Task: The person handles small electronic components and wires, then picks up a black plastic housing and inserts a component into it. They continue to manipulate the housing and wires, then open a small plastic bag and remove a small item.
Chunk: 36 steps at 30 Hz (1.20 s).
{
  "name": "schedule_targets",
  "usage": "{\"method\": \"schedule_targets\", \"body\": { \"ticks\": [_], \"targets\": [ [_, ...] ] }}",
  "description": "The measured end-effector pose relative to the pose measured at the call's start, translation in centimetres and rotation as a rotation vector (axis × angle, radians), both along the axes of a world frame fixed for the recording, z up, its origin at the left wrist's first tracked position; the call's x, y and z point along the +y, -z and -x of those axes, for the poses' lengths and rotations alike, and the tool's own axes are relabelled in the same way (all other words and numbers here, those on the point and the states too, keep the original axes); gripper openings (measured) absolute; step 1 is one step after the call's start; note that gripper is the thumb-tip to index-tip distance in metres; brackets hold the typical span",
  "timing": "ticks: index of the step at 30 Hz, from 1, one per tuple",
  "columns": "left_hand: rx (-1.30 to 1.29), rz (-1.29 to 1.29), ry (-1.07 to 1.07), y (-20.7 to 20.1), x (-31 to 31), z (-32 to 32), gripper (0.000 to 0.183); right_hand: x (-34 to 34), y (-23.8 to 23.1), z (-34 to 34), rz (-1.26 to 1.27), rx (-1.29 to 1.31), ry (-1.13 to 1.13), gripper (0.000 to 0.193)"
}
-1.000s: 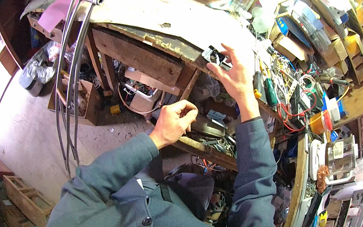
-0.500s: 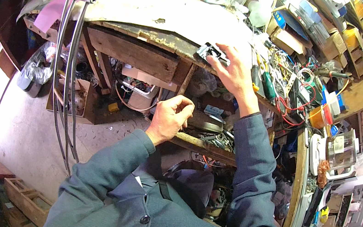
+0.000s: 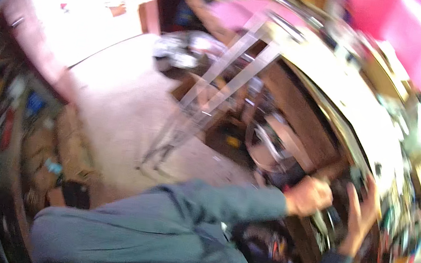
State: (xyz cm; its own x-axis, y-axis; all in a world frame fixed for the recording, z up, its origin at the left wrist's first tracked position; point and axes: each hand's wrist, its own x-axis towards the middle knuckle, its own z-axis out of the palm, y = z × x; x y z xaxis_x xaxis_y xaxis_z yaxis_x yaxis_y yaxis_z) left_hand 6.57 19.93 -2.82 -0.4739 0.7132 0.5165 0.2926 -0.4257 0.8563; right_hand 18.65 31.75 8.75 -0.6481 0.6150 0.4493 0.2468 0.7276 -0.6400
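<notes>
The view is smeared by motion. At lower right, my left hand (image 3: 310,197) is closed, fingertips drawn together in front of the workbench (image 3: 368,97); whatever they hold, if anything, cannot be made out. Just right of it, my right hand (image 3: 362,220) is raised at the bench's edge, thumb and fingers apart with nothing gripped. By its fingertips sits a small dark part (image 3: 357,176), too blurred to name. Long silver tube frames (image 3: 223,79), crutch-like in shape, lean against the bench's far-left end.
Below the bench's wooden drawer front (image 3: 299,112) stand a white container (image 3: 272,143) and other goods. Clutter (image 3: 409,213) crowds the bench at right. Pale floor (image 3: 117,102) runs toward a bright doorway at upper left. Wooden boxes (image 3: 72,139) line the left side.
The view has swung left and tilted, shifting the bench and both hands to the right. My right hand's fingers have spread away from the black and silver part; my left stays closed.
</notes>
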Motion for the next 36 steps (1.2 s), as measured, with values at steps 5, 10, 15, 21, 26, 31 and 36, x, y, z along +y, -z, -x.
{"method": "schedule_targets", "body": {
  "ticks": [5,10,15,21,26,31,36],
  "targets": [
    [-0.292,0.131,0.125,-0.7,-0.1,-0.2,0.022,-0.4,1.2,-2.3,-0.057,-0.117,-0.019,0.054],
    [-0.742,0.151,0.339,-1.6,0.3,0.8,0.019,-2.9,-0.4,-0.9,-0.246,-0.105,-0.014,0.039],
    [-0.748,0.117,0.319,0.6,2.6,0.6,0.022,-2.5,0.1,-1.4,-0.257,-0.105,-0.07,0.054],
    [-0.884,0.198,0.427,-0.7,1.4,0.0,0.054,-3.0,0.1,-3.4,-0.179,-0.153,-0.048,0.053],
    [0.315,-0.022,-0.189,3.9,4.7,1.5,0.029,-4.5,-0.4,-2.0,0.059,-0.143,-0.124,0.061],
    [-0.755,0.239,0.392,-1.4,0.3,2.3,0.031,-2.7,0.1,-2.5,-0.158,-0.229,-0.116,0.06],
    [-0.588,0.3,0.382,-0.9,1.2,1.1,0.022,-2.3,1.0,-4.4,-0.201,-0.192,-0.107,0.064]
  ]
}}
